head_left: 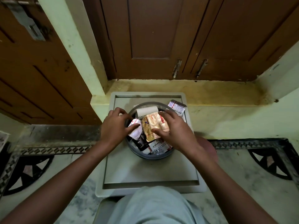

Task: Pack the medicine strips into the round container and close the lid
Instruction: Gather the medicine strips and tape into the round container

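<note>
Both forearms are bare — no sleeves, watch or rings showing on the left hand or right hand. Pale grey-green trousers cover the knee.

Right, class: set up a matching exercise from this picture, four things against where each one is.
Things:
1 gold strip
2 white roll
3 white-and-red strip
4 dark strip

Places:
A outside the round container, at its far right
B under the left hand
C under the right hand
D inside, at the far rim

Pairs: 1-C, 2-D, 3-B, 4-A
</note>
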A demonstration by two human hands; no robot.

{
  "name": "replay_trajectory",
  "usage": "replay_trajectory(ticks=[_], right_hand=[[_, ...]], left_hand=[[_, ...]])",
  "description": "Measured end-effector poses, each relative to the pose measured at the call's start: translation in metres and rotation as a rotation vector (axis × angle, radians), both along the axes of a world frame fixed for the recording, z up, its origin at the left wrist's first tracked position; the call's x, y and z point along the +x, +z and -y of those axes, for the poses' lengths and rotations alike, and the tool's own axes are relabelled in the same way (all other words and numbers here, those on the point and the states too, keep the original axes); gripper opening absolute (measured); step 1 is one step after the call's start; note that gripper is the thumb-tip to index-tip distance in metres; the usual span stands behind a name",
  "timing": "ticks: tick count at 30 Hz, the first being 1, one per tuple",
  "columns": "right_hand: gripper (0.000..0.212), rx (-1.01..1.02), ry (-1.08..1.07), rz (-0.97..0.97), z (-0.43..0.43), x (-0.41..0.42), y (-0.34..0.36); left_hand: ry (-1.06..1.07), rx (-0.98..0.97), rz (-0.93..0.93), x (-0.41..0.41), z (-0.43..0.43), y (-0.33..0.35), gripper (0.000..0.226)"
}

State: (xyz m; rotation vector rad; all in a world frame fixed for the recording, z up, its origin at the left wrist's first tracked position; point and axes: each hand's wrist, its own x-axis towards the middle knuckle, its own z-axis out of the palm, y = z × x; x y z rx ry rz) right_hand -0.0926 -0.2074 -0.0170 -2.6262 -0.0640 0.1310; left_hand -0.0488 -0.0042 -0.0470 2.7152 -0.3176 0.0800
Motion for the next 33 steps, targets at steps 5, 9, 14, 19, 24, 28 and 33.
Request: replay_trajectory(ticks=[5, 9, 14, 19, 24, 28, 33], right_hand=[[0.062, -0.129, 0.043, -0.101, -0.015, -0.003, -0.024], [0.055, -0.025, 0.062, -0.091, -0.004, -0.007, -0.021], [0.054, -0.055, 0.087, -0.071, -0.003, -0.003, -0.017], [0.055, -0.049, 0.084, -0.092, -0.001, -0.003, -0.016], [0.054, -0.068, 0.106, -0.072, 0.0, -0.001, -0.015], [0.052, 0.018, 0.099, -0.101, 0.008, 0.001, -0.008], [0.034, 0.328, -0.228, 0.036, 0.032, 0.02, 0.008]], left_hand=[[0.066, -0.017, -0.01, 0.002, 0.004, -0.003, 0.03], [0.077, 0.006, -0.004, 0.001, 0.005, -0.004, 0.023], [-0.001, 0.07, -0.114, 0.0, 0.008, 0.006, 0.03], [-0.172, 0.114, -0.514, 0.008, -0.009, 0.025, 0.047], [-0.121, 0.153, -0.389, 0.008, -0.002, 0.014, 0.063], [-0.073, 0.181, -0.363, 0.008, 0.0, 0.019, 0.063], [-0.053, 0.02, -0.157, 0.017, 0.015, 0.042, 0.03]])
